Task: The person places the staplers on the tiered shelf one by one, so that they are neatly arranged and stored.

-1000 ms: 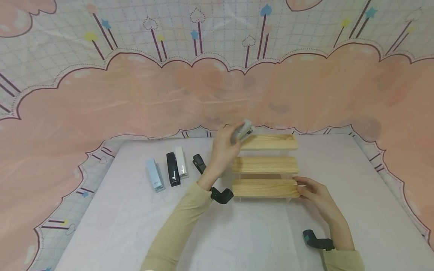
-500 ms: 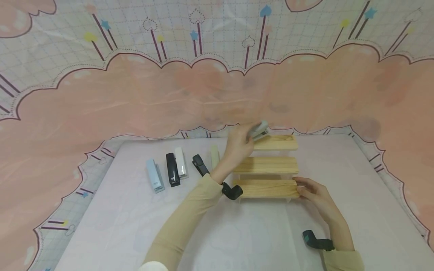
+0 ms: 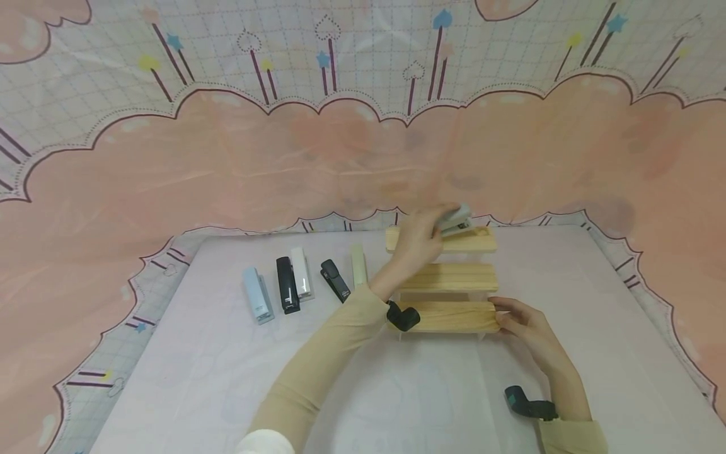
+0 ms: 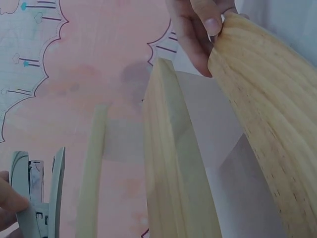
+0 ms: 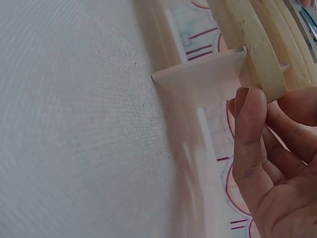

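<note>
My left hand (image 3: 420, 236) grips a pale grey-green stapler (image 3: 455, 221) just over the top step of a three-tier wooden rack (image 3: 454, 277). In the left wrist view the stapler (image 4: 37, 198) shows side-on at the lower left, its two arms spread apart, with fingers curled on its outer side. My right hand (image 3: 524, 325) pinches the right end of the rack's lowest board. Seen from the right wrist, thumb and fingers of that hand (image 5: 272, 158) hold the board's end (image 5: 262, 59), above a clear upright support (image 5: 203, 74).
Left of the rack, several staplers lie on the white table (image 3: 187, 353): light blue (image 3: 258, 295), black (image 3: 288, 285), white (image 3: 302, 273) and a smaller black one (image 3: 335, 280). A pale green one (image 3: 358, 265) is partly behind the left forearm. A patterned cloth (image 3: 340, 151) hangs behind.
My left hand has moved right along the top step, carrying the stapler with it. The pale green stapler on the table has come into sight. The right hand stays on the lowest board.
</note>
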A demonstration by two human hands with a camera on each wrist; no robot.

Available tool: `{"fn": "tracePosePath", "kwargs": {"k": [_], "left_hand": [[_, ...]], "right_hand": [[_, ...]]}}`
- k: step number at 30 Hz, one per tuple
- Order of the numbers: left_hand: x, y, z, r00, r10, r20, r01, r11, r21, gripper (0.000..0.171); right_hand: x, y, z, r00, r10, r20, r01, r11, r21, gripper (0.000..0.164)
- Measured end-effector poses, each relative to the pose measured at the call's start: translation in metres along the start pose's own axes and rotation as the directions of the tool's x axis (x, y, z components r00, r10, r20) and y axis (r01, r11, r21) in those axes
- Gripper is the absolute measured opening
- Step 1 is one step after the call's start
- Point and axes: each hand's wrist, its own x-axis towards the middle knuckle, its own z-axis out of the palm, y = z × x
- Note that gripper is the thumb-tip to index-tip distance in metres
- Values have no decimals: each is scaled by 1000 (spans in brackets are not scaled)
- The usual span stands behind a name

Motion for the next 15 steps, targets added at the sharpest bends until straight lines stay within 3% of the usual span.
{"fn": "tracePosePath", "kwargs": {"k": [15], "left_hand": [[11,9,20,995,40,89,-48,996,81,62]], "right_hand": [[0,0,0,1000,1,-1,-1,1000,14,43]]}}
